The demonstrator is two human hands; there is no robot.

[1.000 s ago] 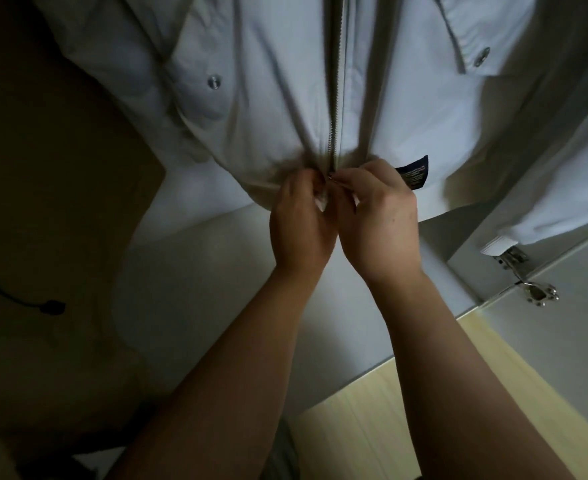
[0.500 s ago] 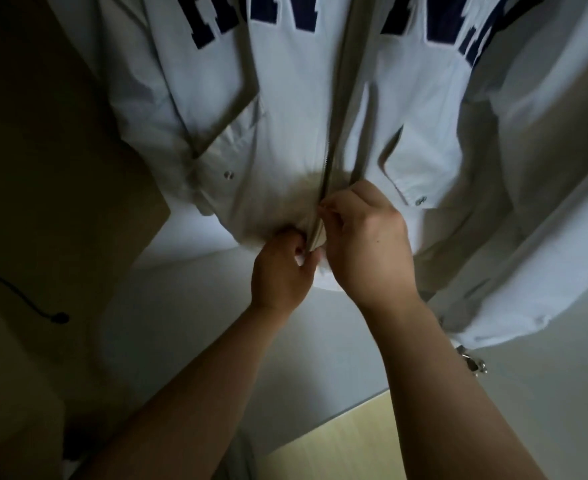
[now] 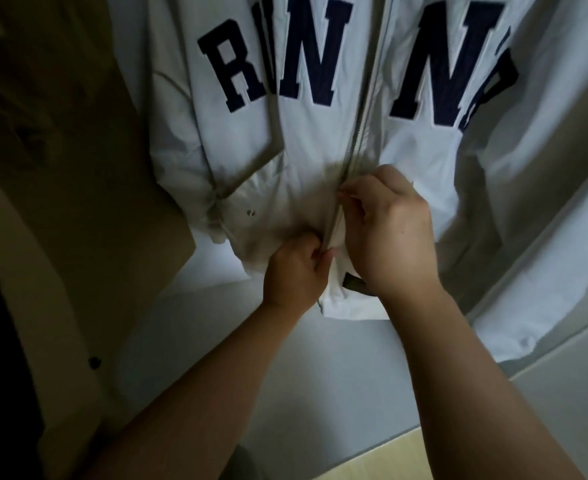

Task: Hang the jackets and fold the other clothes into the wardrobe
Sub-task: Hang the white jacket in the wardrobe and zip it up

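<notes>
Both hands' grip (image 3: 296, 268) (image 3: 389, 230) on jacket (image 3: 313, 140) zip.

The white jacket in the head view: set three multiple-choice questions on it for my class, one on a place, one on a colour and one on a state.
1. Where does the left hand grip the jacket?
A) at the collar
B) near the bottom edge, beside the zip
C) at a sleeve cuff

2. What colour are the big letters?
A) red
B) green
C) dark blue

3. How is the right hand?
A) pinching at the zip
B) flat and open
C) hanging idle, away from the jacket

Answers:
1 B: the left hand holds the fabric low down, just left of the zip.
2 C: the letters are dark blue on white cloth.
3 A: its fingers are curled together against the zip line.
</notes>
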